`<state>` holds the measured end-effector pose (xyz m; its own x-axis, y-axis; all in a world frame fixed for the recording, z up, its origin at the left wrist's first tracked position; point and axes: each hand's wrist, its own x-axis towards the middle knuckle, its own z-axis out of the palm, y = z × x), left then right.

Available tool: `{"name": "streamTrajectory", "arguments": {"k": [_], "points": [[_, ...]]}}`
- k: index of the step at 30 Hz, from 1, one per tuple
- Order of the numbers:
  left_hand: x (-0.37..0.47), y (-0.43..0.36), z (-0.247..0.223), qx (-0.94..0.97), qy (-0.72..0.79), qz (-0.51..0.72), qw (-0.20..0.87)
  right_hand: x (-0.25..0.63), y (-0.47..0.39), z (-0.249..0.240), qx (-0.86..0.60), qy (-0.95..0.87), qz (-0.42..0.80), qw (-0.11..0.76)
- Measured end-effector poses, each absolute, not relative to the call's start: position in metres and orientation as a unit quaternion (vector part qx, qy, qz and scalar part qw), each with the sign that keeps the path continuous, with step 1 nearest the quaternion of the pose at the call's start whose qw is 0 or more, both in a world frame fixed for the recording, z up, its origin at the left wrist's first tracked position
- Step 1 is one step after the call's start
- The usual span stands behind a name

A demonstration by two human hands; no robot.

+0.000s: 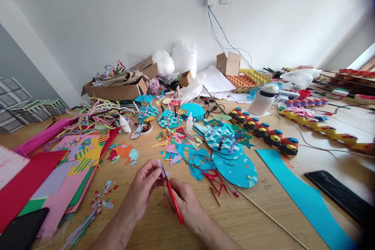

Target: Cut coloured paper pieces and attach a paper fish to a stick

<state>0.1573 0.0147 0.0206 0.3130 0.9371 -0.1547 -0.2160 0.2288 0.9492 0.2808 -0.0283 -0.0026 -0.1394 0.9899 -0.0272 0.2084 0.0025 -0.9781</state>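
Between the fingertips of my left hand (pixel 143 187) is a small piece of lilac paper (pixel 159 164), partly hidden by the fingers. My right hand (pixel 186 203) is closed around red-handled scissors (pixel 175 203), whose dark blades point up at the lilac paper. Whether the blades touch the paper is hard to see. Just beyond the hands lie coloured paper scraps (pixel 172 150) and blue paper offcuts (pixel 199 160). Left of them are orange and light-blue paper fish (pixel 125 153). Small cut bits (pixel 102 199) are scattered left of my left arm.
Stacked coloured sheets (pixel 55 179) cover the left side, with a black phone (pixel 23 226) on them. At right are blue discs (pixel 234 168), a wooden stick (pixel 272 218), a blue sheet (pixel 304 199) and a dark phone (pixel 340 191). Glue bottles (pixel 190 122) and a cardboard box (pixel 117 90) stand farther back.
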Motion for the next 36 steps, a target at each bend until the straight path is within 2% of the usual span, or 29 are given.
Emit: {"name": "streamTrajectory", "arguments": {"k": [11,15,21,25,29,32,36], "points": [[0.156,0.014,0.017,0.445,0.401,0.427,0.677,0.280,-0.027,-0.012,-0.523,-0.603,0.439,0.412],[0.156,0.013,0.018,0.469,0.401,0.417,0.668,0.280,-0.026,-0.013,-0.521,-0.586,0.470,0.405],[0.106,0.021,0.041,0.559,0.464,0.371,0.578,0.282,-0.026,-0.012,-0.514,-0.554,0.518,0.401],[0.036,0.019,0.060,0.645,0.555,0.271,0.451,0.281,-0.027,-0.013,-0.500,-0.557,0.530,0.398],[-0.019,0.003,0.057,0.732,0.607,0.084,0.298,0.280,-0.027,-0.012,-0.508,-0.547,0.543,0.383],[-0.038,-0.009,0.041,0.745,0.612,-0.019,0.265,0.279,-0.027,-0.008,-0.515,-0.544,0.547,0.373],[-0.041,-0.017,0.027,0.741,0.630,-0.073,0.220,0.279,-0.027,-0.008,-0.519,-0.546,0.546,0.368]]}}
